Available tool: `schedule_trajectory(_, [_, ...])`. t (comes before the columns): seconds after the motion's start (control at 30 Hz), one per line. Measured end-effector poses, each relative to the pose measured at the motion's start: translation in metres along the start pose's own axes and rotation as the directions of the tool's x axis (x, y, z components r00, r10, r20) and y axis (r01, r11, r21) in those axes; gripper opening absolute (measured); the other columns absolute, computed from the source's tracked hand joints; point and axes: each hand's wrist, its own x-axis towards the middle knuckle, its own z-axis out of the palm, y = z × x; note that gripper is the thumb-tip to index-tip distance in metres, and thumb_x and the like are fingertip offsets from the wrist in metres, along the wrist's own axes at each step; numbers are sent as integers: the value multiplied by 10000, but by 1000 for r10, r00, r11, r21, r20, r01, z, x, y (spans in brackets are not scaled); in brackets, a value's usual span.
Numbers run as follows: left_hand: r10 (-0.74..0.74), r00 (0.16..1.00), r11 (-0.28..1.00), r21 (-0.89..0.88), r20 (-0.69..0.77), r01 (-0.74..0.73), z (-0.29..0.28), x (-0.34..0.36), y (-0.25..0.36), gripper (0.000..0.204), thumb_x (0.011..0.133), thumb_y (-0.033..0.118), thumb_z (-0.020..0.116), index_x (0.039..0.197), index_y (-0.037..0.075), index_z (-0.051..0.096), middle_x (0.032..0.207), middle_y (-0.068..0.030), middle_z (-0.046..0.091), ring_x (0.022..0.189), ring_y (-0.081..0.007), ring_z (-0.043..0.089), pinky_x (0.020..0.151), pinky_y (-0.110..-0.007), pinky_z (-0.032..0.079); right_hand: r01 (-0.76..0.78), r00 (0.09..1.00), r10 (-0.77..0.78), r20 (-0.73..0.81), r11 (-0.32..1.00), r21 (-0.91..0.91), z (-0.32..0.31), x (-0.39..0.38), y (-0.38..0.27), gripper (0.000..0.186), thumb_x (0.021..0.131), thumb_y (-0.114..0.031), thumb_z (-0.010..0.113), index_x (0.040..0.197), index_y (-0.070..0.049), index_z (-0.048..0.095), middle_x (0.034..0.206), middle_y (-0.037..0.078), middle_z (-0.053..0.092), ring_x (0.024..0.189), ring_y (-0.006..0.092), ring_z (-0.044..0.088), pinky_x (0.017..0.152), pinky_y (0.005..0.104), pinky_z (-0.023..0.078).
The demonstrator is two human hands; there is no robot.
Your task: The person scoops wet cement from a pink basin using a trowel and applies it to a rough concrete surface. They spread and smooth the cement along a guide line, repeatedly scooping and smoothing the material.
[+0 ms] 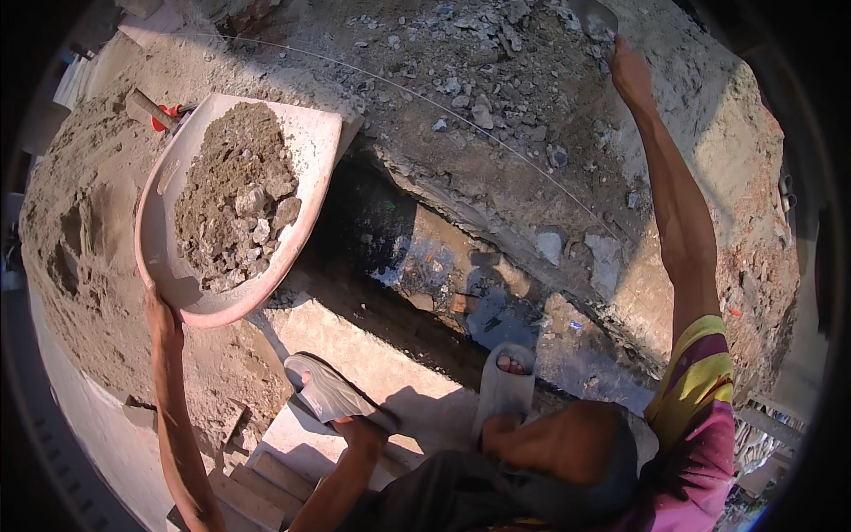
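Observation:
My left hand (165,312) grips the lower rim of a pale pinkish, scoop-shaped pan (158,230) at the left. A heap of grey-brown soil and broken rubble (232,182) lies inside the pan. My right hand (628,69) is stretched out to the top right, closed on a flat metal tool (596,19) over the rubble-strewn ground. Its handle is mostly hidden by the hand.
An open channel (456,297) with dark water and debris crosses the middle. My sandalled feet (341,390) are at its near concrete edge (363,346). Loose rubble (483,84) covers the far bank. A wooden handle (142,105) and red object (165,118) lie behind the pan.

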Motion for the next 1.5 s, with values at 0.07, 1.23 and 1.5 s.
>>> schedule_trajectory(0.07, [4, 1000, 1000, -23, 4, -4, 11, 6, -2, 538, 1123, 435, 421, 1452, 10, 450, 1359, -145, 558, 1238, -252, 569, 1066, -389, 481, 35, 999, -35, 25, 999, 13, 13, 1, -6, 336, 1031, -244, 582, 1274, -32, 487, 876, 251, 692, 833, 474, 670, 698, 563, 513])
schedule_trajectory(1.23, [-37, 998, 998, -39, 59, 39, -22, -2, -1, 626, 1113, 433, 455, 1560, 3, 368, 1561, -123, 448, 1416, -240, 449, 1195, -387, 369, 25, 941, -62, 332, 993, 115, -32, -217, 16, 330, 1061, -310, 567, 1331, -124, 527, 1023, 200, 689, 786, 404, 681, 667, 501, 529])
schedule_trajectory(1.5, [-69, 997, 997, -27, 17, 70, -28, -1, 4, 613, 1116, 418, 457, 1548, -9, 378, 1546, -130, 471, 1397, -236, 471, 1195, -385, 371, -367, 478, -201, 855, 839, 402, -109, -230, 9, 361, 1049, -388, 635, 1181, -59, 700, 781, 5, 597, 708, 117, 503, 638, 323, 427])
